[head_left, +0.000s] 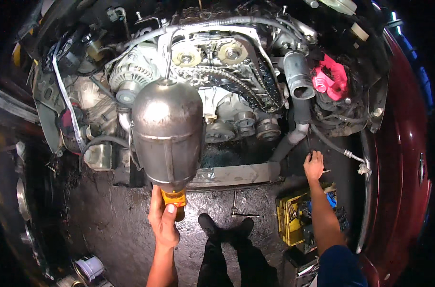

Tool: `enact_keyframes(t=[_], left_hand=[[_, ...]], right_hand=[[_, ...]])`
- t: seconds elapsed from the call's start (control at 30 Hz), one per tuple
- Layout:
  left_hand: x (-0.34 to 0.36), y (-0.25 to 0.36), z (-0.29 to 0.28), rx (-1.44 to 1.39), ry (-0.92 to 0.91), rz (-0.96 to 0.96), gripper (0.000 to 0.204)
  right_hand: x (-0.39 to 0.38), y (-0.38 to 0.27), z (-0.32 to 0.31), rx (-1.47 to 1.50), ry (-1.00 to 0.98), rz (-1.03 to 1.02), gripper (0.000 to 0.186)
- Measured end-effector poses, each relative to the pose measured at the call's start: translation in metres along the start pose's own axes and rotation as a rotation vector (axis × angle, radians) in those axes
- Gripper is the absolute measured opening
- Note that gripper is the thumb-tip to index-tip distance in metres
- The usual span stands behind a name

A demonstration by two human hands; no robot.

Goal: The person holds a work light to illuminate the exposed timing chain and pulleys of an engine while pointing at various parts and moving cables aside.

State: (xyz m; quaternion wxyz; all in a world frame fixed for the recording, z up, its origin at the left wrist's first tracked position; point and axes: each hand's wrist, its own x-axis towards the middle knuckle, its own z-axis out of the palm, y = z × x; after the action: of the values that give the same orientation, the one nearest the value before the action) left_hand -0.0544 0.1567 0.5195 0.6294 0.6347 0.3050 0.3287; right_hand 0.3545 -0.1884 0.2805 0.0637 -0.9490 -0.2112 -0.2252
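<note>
Dark floor (110, 225), domed grey canister (167, 124)

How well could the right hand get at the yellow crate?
Probably yes: the yellow crate shows just below the right hand in the picture, its top open, with only the person's own forearm crossing over part of it. Its depth is unclear.

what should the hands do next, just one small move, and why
Probably firm up the left hand on the orange part: it is the narrow lower end of a bulky metal canister that rises well above the grip, and the right hand is off to the side, too far away to steady it.
</note>
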Motion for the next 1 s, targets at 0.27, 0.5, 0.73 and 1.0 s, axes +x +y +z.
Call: enact_keyframes(t=[0.27, 0.5, 0.73, 1.0], left_hand=[[0.009, -0.003, 0.009, -0.017, -0.138, -0.019, 0.068], [0.011, -0.011, 0.013, -0.048, -0.147, -0.031, 0.069], [0.014, 0.002, 0.020, -0.084, -0.193, -0.071, 0.069], [0.018, 0.015, 0.031, -0.106, -0.190, -0.055, 0.065]], right_hand=[[0.001, -0.002, -0.004, 0.015, -0.028, 0.022, 0.021], [0.004, -0.006, -0.007, 0.011, -0.055, 0.029, 0.023], [0.006, -0.009, -0.010, 0.017, -0.056, 0.048, 0.024], [0.008, -0.012, -0.014, 0.023, -0.083, 0.058, 0.025]])
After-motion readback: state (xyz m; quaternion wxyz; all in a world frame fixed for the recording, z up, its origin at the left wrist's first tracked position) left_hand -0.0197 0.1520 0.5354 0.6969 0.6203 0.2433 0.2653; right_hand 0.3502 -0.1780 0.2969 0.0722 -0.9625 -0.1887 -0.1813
